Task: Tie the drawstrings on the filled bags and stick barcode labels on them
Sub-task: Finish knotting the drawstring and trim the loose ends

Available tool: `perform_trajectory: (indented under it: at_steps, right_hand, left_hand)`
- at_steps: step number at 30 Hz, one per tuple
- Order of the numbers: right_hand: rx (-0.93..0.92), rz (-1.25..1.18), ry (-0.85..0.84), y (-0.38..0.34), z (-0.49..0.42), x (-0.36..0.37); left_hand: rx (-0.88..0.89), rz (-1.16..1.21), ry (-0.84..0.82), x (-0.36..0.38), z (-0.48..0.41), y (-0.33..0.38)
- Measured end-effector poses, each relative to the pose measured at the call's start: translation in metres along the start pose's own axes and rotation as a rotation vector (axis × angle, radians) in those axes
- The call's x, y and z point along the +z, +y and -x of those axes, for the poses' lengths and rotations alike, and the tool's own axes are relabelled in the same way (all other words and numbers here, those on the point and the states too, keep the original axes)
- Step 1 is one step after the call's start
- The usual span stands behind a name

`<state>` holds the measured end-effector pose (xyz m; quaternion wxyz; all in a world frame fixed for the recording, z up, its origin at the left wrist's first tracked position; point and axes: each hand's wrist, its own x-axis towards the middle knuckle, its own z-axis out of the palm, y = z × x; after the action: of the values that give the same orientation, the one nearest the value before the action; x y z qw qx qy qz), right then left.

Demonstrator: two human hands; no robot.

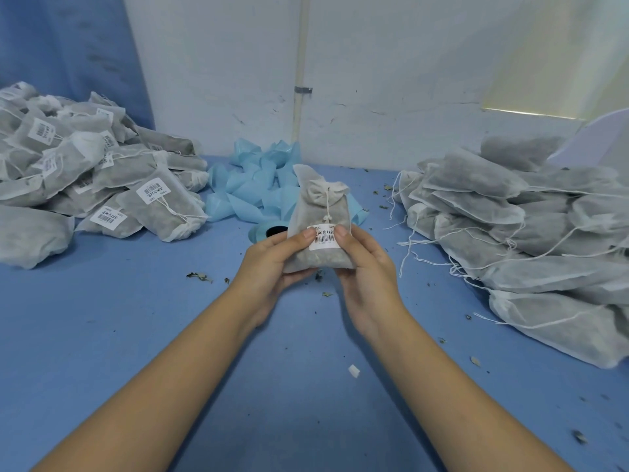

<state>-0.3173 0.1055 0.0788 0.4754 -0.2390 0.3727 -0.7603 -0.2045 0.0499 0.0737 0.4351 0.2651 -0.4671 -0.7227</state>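
Both hands hold one bag (pixel 318 207) upright over the blue table (pixel 170 335). The left hand (pixel 272 264) and right hand (pixel 366 267) curl round its sides, and both thumbs press on the label (pixel 325 242). Its string (pixel 328 201) is tied. Labelled bags (pixel 85 172) lie left, plain bags (pixel 510 233) right.

Both forearms reach fwd, converging at centre. L hand (pixel 269 264) & R hand (pixel 366 267) grip bag (pixel 306 216) btwn them, thumbs pressed on its front, palms facing in.
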Motion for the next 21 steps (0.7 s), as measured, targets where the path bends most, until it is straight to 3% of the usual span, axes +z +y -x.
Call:
perform_trajectory:
  at_steps: [5,9,11,13,14,17,19,21]
  right_hand:
    - [0.006,-0.044,0.016,0.003,-0.001,-0.001]
    - [0.007,-0.048,0.033,0.003,-0.003,-0.004]
    - [0.008,0.005,0.029,0.003,-0.004,-0.006]
    - [0.036,0.07,0.051,0.004,-0.006,-0.007]
    - [0.059,0.09,0.075,0.004,-0.007,-0.008]
    - [0.092,0.105,0.128,0.003,-0.009,-0.012]
    - [0.085,0.11,0.139,0.004,-0.011,-0.015]
    - [0.081,0.109,0.149,0.005,-0.012,-0.017]
  left_hand:
    - [0.045,-0.075,0.032,0.0,-0.001,-0.002]
    - [0.168,-0.429,-0.027,-0.004,0.004,-0.003]
    - [0.176,-0.494,-0.035,-0.004,0.006,-0.004]
    - [0.176,-0.327,0.092,-0.001,0.004,0.002]
    - [0.174,-0.125,0.144,0.001,0.002,0.009]
    - [0.201,0.441,0.048,-0.002,-0.006,0.03]
    - [0.197,0.466,-0.006,-0.007,-0.008,0.039]
    - [0.168,0.269,-0.021,-0.005,-0.006,0.038]
